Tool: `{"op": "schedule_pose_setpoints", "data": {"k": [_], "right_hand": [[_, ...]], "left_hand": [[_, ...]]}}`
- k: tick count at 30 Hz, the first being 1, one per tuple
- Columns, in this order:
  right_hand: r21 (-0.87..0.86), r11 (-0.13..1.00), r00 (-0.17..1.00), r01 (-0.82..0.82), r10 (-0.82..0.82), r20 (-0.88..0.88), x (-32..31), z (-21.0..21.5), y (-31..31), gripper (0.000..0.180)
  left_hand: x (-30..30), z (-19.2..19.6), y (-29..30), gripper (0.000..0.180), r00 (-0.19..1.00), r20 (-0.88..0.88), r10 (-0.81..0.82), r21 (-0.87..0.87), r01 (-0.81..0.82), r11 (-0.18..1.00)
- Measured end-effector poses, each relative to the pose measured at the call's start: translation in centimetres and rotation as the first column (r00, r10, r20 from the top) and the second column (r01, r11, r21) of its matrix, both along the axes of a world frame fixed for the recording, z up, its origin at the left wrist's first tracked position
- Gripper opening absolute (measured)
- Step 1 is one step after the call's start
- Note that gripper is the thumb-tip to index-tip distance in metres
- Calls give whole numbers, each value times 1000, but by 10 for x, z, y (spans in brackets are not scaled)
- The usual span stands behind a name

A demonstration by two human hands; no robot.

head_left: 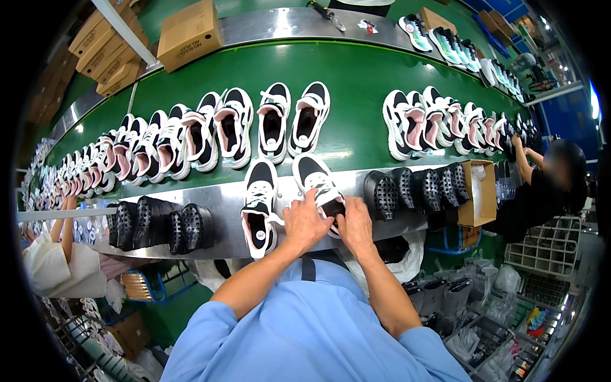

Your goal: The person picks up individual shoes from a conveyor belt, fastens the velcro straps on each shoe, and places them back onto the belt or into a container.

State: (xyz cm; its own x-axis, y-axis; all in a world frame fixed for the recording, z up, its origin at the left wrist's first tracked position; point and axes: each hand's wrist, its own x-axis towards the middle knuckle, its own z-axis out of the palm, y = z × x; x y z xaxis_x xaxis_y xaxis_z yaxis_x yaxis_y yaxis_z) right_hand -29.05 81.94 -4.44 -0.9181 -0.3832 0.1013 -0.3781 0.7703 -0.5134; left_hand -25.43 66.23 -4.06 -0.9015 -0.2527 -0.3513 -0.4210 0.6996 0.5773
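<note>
A black and white sneaker stands on the metal edge before me, toe pointing away. Both hands are at its heel end: my left hand grips the laced side of the opening, and my right hand holds the other side of the collar, fingers bent. The inside of the shoe looks dark; my hands partly cover the heel. To the left, apart from my hands, stands a second matching sneaker with a round pale label on its insole.
Rows of similar sneakers stand on the green belt beyond. Black knobbly shoe-shaped forms flank me on the metal ledge. An open cardboard box and a co-worker are at right. Another person's sleeve shows at left.
</note>
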Motion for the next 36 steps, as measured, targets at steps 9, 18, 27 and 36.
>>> {"op": "schedule_pose_setpoints", "data": {"k": [9,18,27,36], "right_hand": [[41,983,968,179,-183,169,15,-32,-12,30],[10,973,946,230,-226,233,11,-30,-15,35],[37,979,947,200,-203,251,7,-16,-27,38],[-56,998,808,24,13,588,55,57,-43,26]], "left_hand": [[4,-11,-3,48,976,-198,-92,-60,81,995],[110,45,-107,49,896,-394,204,-272,-326,906],[89,-3,-71,63,955,-133,266,253,-227,940],[235,110,-294,36,625,-654,426,-510,-780,362]]}}
